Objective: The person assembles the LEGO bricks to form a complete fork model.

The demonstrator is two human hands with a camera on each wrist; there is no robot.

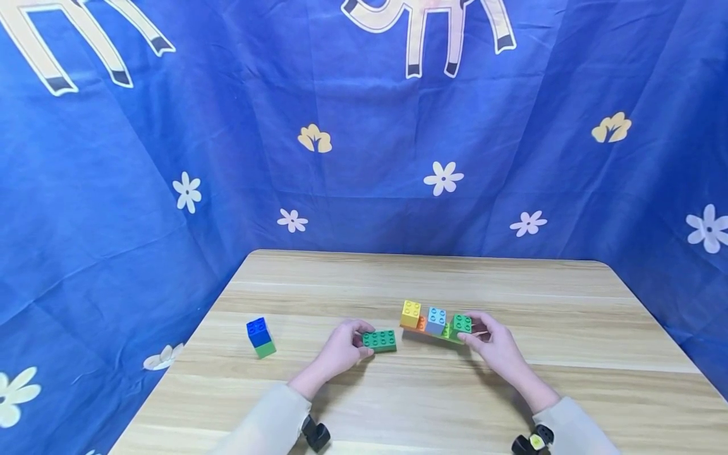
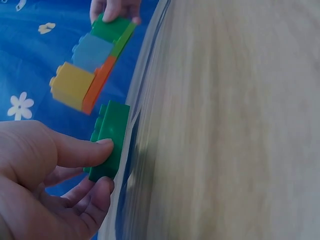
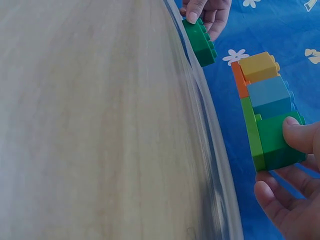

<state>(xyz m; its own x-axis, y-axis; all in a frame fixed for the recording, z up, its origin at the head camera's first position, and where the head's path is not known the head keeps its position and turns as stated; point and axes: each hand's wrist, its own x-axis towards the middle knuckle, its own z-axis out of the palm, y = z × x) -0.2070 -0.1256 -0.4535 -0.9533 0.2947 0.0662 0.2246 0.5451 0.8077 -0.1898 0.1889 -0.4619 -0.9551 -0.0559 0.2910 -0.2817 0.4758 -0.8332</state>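
My left hand (image 1: 342, 347) pinches a dark green toy brick (image 1: 379, 341) by its left end, thumb on one side and fingers on the other. To its right, my right hand (image 1: 493, 344) grips the right end of a joined brick assembly at its green block (image 1: 462, 324). That assembly has a thin orange plate (image 3: 239, 80) and a thin lime plate (image 3: 253, 134) as its base. On top, a yellow block (image 1: 411, 314) and a light blue block (image 1: 436, 320) stand beside the green one. Both held pieces appear raised above the tabletop in the wrist views, with a gap between them.
A blue brick (image 1: 258, 330) joined to a light green brick (image 1: 265, 349) lies on the left part of the wooden table (image 1: 409, 411). Behind the table hangs a blue patterned cloth (image 1: 364, 189), which also runs along both sides.
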